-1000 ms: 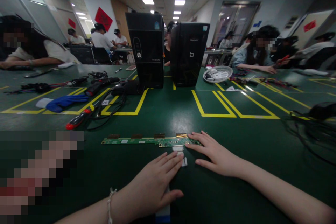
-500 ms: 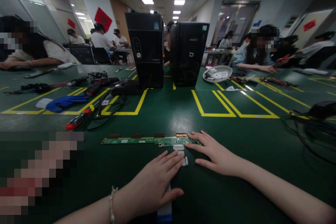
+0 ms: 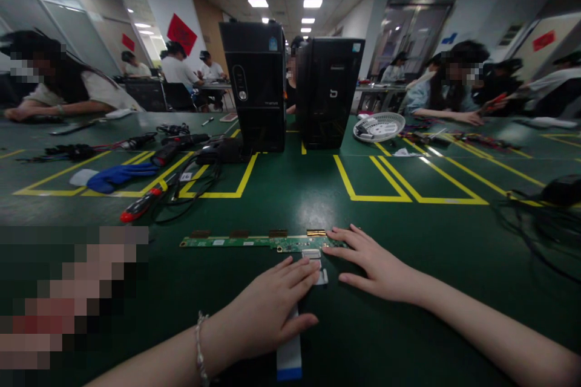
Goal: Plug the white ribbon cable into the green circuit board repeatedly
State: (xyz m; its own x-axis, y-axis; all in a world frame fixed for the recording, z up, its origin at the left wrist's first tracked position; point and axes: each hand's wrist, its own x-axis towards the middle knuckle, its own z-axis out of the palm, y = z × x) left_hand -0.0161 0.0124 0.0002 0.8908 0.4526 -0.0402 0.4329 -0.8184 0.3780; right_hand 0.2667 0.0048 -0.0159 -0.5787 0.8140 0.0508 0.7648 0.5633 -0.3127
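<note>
A long, narrow green circuit board (image 3: 247, 242) lies on the table before me, with several brownish flex tabs along its far edge. My right hand (image 3: 365, 257) rests over the board's right end, fingers spread, hiding that end. My left hand (image 3: 279, 296) lies flat with its fingers over a white ribbon cable (image 3: 289, 351), close to the white connector (image 3: 311, 253) on the board's near edge. The cable runs out under the left palm to a blue end near the bottom; its middle is hidden by the hand.
Two black computer towers (image 3: 254, 84) stand ahead. To the left lie a red-and-black screwdriver (image 3: 140, 205), a blue glove (image 3: 120, 177) and cables. A white basket (image 3: 379, 127) sits right of the towers; black cords (image 3: 521, 224) lie at far right. Several people sit around.
The whole view has shifted slightly to the right. More of the ribbon cable's blue end shows below my left hand. Both hands keep nearly the same place on the board and cable.
</note>
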